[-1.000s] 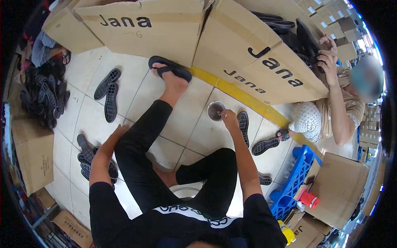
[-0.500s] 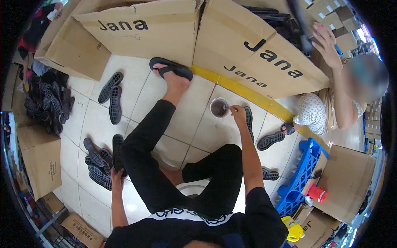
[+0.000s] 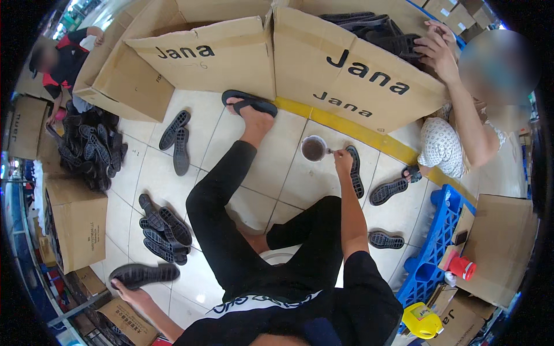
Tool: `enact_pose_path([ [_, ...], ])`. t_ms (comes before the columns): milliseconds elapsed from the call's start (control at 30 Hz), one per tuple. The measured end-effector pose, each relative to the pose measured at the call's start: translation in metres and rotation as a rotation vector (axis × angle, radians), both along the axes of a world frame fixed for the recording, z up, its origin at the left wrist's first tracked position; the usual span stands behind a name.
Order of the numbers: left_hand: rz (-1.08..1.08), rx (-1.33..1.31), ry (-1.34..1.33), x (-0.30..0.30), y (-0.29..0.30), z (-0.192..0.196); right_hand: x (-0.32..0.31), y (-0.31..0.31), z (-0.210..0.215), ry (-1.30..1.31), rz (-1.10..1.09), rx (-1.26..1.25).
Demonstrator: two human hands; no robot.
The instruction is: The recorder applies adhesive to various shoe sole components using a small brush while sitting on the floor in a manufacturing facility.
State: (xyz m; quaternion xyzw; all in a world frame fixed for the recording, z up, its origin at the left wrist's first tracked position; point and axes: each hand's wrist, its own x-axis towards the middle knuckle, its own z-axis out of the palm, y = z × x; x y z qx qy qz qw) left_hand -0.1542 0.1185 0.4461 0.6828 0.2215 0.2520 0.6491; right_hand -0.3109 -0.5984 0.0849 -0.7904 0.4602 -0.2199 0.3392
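Note:
My left hand [image 3: 130, 292] grips one end of a dark shoe sole [image 3: 147, 275], held low at the left, clear of the other soles. Several black soles [image 3: 164, 233] with gridded undersides lie in a cluster just beyond it. On the right, my right hand [image 3: 343, 160] has its fingers closed on a thin handle [image 3: 330, 151] at the rim of a white cup [image 3: 304, 149]. Brown stuff [image 3: 314, 150] fills the cup; whether the handle is part of it or of a tool in it, I cannot tell. Beside that hand lies another sole [image 3: 355, 179].
Large cardboard boxes [image 3: 369, 92] line the far side, one with dark soles [image 3: 375, 32]. A co-worker's hand [image 3: 435, 52] reaches to it. A sole pile [image 3: 86, 147] sits far left near another person. To the right are a blue pallet [image 3: 430, 248] and a yellow jug [image 3: 421, 322].
My left hand has swung a sole out from the cluster, down and to the left, turning it sideways. My right hand stays by the cup. The co-worker's long dark item is no longer raised.

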Motion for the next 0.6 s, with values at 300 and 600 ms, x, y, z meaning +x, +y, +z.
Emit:
enact_pose_path([
  [300,-0.500,-0.655,0.429,-0.039,-0.105,-0.015,0.041,0.039,0.069,-0.387,-0.038,-0.239],
  [600,-1.190,-1.063,0.758,-0.124,-0.236,-0.076,0.019,0.124,0.137,-1.301,-0.211,1.437],
])
